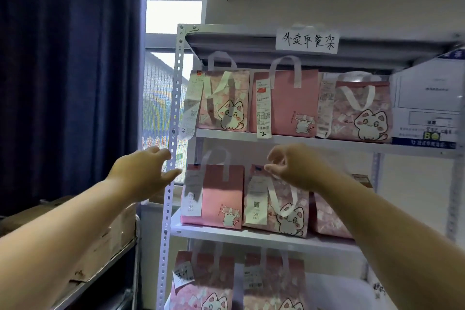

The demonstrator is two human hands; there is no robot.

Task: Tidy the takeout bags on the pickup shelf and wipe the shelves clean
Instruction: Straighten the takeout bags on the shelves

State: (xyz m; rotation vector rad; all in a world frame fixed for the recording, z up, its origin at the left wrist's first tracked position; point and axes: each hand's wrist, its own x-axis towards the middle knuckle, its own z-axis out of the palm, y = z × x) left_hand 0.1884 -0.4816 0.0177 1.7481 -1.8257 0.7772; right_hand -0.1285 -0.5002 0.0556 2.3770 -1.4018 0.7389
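Note:
A white metal pickup shelf holds pink takeout bags with cat drawings on three levels. The top level carries three bags with hanging receipts. On the middle level stand a plain pink bag and a patterned cat bag, with a third partly hidden behind my right arm. My left hand reaches toward the shelf's left post, fingers loosely extended, holding nothing. My right hand hovers above the patterned bag's handle with fingers curled; nothing is clearly held.
A handwritten paper label hangs on the top shelf edge. A white box stands at the top level's right end. A dark blue curtain hangs at the left. A cardboard box lies on a metal rack at lower left.

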